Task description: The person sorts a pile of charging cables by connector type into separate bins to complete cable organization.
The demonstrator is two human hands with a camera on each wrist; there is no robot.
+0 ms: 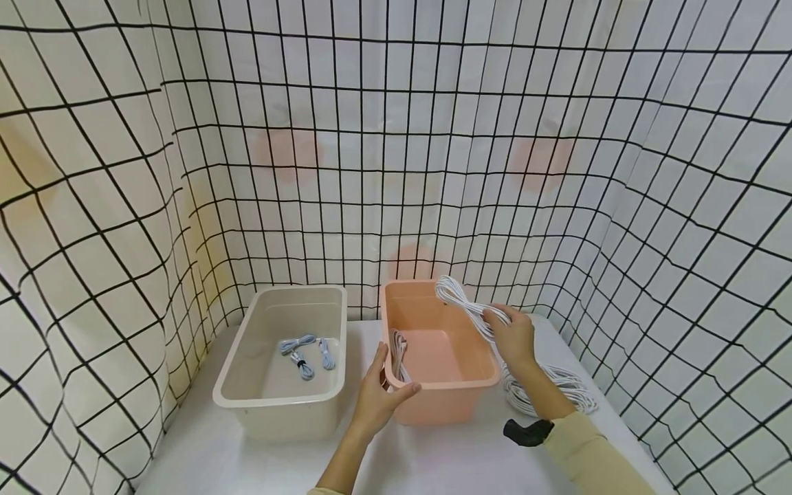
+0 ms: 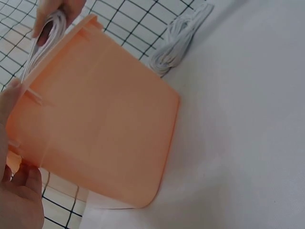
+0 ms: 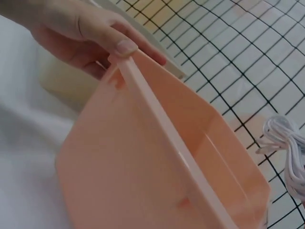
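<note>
My left hand (image 1: 379,399) grips the near left corner of an orange plastic bin (image 1: 436,405), its thumb lying over the rim in the right wrist view. Above the bin's right side, my right hand (image 1: 515,340) pinches a folded bundle of white cable (image 1: 459,297). The bundle's looped end points up and to the left. Inside the bin, another white cable bundle (image 1: 399,354) lies along the left wall. A pile of white cable bundles (image 1: 566,388) sits on the table right of the bin, partly hidden behind my right forearm.
Left of the orange bin stands a beige bin (image 1: 284,402) with several light blue cable bundles (image 1: 303,364) in it. A black curved object (image 1: 528,433) shows beside my right wrist. Black wire mesh (image 1: 383,172) encloses the white table (image 1: 396,474) at the back and both sides.
</note>
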